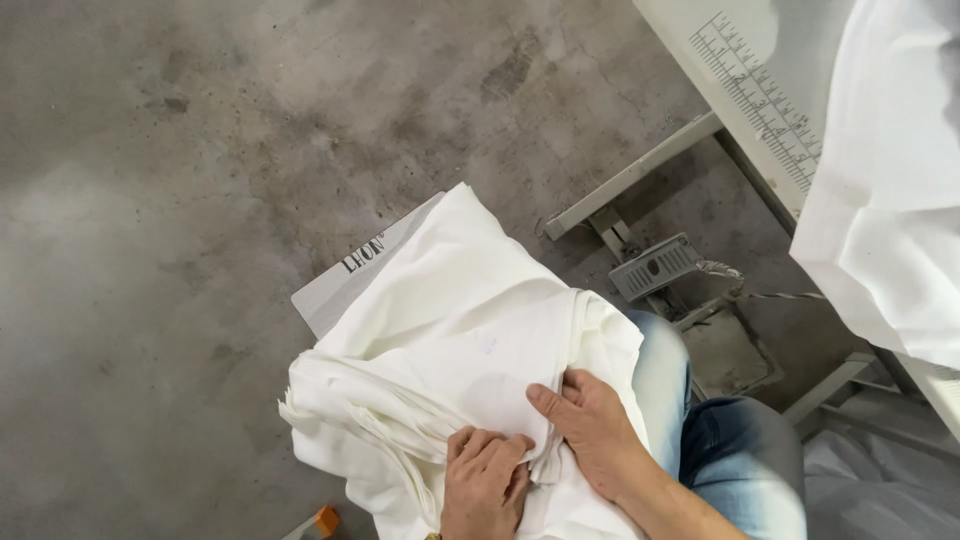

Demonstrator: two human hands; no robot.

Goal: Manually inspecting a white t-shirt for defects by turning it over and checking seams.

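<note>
A stack of white cloth pieces (450, 330) lies over a grey box beside my knee, low in the head view. My left hand (485, 480) presses its curled fingers onto the front of the stack, pinching a fold of cloth. Beside it, my right hand (592, 425) lies on the stack with the thumb stretched left and the fingers gripping the edge of the top cloth layers. The stack's layered edges fan out at the lower left.
The grey box (350, 275) juts out under the cloth on the concrete floor (200, 200). A sewing table (760, 90) with a printed ruler carries more white cloth (890, 190) at the upper right. A grey foot pedal (655, 266) and metal frame stand beneath it. My jeans-clad leg (720, 440) is at the lower right.
</note>
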